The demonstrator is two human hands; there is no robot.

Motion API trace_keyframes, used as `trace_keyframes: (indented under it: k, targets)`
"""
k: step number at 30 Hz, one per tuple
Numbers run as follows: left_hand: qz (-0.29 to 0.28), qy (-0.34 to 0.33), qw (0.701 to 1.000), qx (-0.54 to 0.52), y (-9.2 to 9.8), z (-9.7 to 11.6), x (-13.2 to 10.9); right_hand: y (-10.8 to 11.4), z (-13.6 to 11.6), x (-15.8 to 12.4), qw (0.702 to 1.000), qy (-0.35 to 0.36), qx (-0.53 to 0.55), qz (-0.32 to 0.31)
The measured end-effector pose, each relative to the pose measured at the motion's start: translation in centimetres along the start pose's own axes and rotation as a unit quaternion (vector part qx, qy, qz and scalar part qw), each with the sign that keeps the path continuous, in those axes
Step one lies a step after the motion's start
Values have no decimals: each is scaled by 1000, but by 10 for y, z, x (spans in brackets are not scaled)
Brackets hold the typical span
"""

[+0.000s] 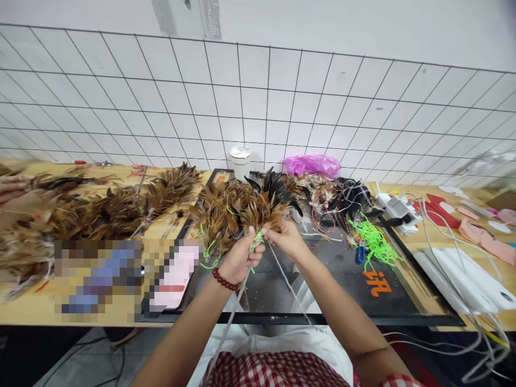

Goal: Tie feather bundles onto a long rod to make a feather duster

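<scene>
My left hand [242, 257], with a red bead bracelet on the wrist, is closed round the bound base of a brown and black feather bunch [264, 207]. Bright green string [256, 242] is wrapped at that base, between my two hands. My right hand [284, 240] pinches at the same spot from the right, its thumb and finger close to the green string. A pale cord [288, 285] hangs from there toward the table's front edge. More brown feathers [220, 209] lie just left and behind, with loose green ends.
Blue snips [360, 251] lie by a green string pile [374, 242] at right. A white cup [241, 161] and pink plastic bag [314, 165] stand behind. Feather heaps [108, 215] and another person's hand [12, 188] are at left. White cables [455, 242] hang at right.
</scene>
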State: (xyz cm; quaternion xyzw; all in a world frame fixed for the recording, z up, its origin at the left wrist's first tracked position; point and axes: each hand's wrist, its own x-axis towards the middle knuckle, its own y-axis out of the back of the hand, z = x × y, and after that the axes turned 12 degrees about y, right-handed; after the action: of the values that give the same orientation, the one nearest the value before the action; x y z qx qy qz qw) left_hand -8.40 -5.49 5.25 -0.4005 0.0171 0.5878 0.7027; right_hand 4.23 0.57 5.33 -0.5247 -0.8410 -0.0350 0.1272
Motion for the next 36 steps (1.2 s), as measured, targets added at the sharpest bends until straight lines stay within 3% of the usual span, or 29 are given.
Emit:
trace_keyframes:
  k: [7,11,12,14,16,17,20,22,25,28,32,34,36]
  targets:
    - [32,-9,999,5,0,-6,-2,7,15,1,997,62,-44,-27]
    - [24,-16,1000,0,1,-3,-2,7,19,-4,995,47,-70,54]
    - [23,-22,999,-3,2,-1,-3,8,19,-8,997,20,-43,56]
    - [19,-29,999,-9,3,4,-6,10,19,-16,995,-86,52,-20]
    - [5,-22,1000,-20,5,12,-12,18,17,-23,968,-184,137,-97]
    - [-3,-8,999,-31,7,17,-15,23,16,-25,962,-201,160,-96]
    - [-23,67,993,-91,12,33,-26,43,10,-25,974,-151,166,24]
    - [-27,107,984,-142,14,41,-32,52,7,-23,980,-132,140,57]
    - [-28,102,972,-211,16,48,-34,52,8,-28,990,-122,60,30]
    - [-40,65,965,-250,16,49,-30,36,14,-47,996,-53,-54,-48]
    - [-62,70,962,-255,17,49,-23,10,12,-79,975,31,-160,-154]
    - [-74,82,957,-267,19,50,-24,7,1,-86,968,52,-177,-168]
    - [-84,62,948,-301,22,49,-27,14,-14,-79,974,73,-167,-137]
